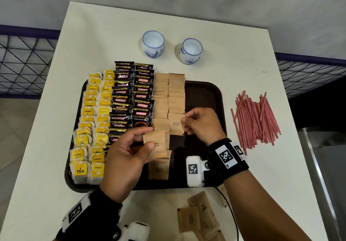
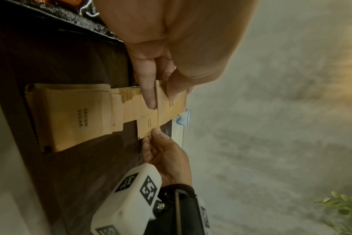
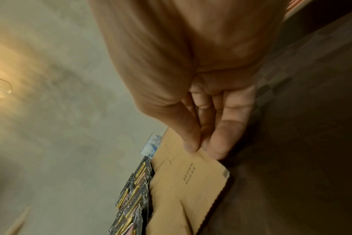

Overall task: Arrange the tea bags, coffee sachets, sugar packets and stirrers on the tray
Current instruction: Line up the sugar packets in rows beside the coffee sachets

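A dark brown tray (image 1: 203, 98) holds two columns each of yellow tea bags (image 1: 89, 128), black coffee sachets (image 1: 131, 100) and brown sugar packets (image 1: 168, 98). My left hand (image 1: 148, 137) hovers over the tray's near middle and grips a small stack of sugar packets (image 1: 156, 144) between thumb and fingers; the wrist view shows the same grip (image 2: 161, 95). My right hand (image 1: 185, 124) pinches the right edge of the nearest packet (image 1: 176, 123) in the right sugar column, seen close up (image 3: 197, 148). Red-and-white stirrers (image 1: 256, 120) lie in a pile on the table right of the tray.
Several loose sugar packets (image 1: 198, 216) lie on the white table (image 1: 243, 62) by its near edge. Two blue-and-white cups (image 1: 153, 44) (image 1: 191, 51) stand behind the tray. The tray's right part is bare. A wire mesh fence runs past the table's sides.
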Demonstrator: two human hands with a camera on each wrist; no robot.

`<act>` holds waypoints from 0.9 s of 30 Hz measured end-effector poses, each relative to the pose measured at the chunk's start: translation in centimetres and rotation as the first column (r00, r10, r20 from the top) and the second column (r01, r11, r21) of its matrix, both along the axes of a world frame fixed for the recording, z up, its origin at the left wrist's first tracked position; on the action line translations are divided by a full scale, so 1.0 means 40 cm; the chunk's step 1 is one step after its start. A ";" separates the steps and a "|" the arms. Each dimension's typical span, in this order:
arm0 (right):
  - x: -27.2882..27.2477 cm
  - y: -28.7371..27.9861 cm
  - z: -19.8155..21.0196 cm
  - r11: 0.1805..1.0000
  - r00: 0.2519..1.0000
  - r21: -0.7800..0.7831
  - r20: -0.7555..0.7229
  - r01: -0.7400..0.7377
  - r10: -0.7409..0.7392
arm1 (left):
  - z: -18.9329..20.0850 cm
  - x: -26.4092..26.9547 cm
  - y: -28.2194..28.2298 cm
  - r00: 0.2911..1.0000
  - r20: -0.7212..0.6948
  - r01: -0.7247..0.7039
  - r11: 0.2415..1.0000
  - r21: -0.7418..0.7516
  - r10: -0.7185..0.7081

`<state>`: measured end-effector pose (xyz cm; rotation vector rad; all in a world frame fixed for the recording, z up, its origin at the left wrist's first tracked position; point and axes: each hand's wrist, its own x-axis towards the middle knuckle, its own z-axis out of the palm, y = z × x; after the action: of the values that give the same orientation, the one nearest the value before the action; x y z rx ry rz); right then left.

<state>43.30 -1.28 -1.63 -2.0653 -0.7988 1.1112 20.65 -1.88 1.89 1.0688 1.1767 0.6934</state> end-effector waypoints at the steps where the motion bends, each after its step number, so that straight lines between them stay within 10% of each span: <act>1: -0.002 0.001 0.002 1.000 1.000 0.002 0.009 -0.001 0.001 | 0.000 0.002 0.000 1.000 0.002 0.000 1.000 -0.005 0.000; 22: -0.013 -0.012 0.047 0.996 0.997 0.061 0.012 0.070 -0.071 | 0.000 0.027 0.007 1.000 -0.018 0.008 1.000 0.022 -0.007; 27: -0.039 -0.057 0.108 0.984 0.949 0.159 -0.288 -0.082 0.126 | -0.011 0.045 0.021 1.000 -0.020 0.019 0.997 0.075 -0.017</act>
<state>41.73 -3.57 2.70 -1.6993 -0.8181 1.3421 22.47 -1.05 1.46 1.1501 1.1636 0.7199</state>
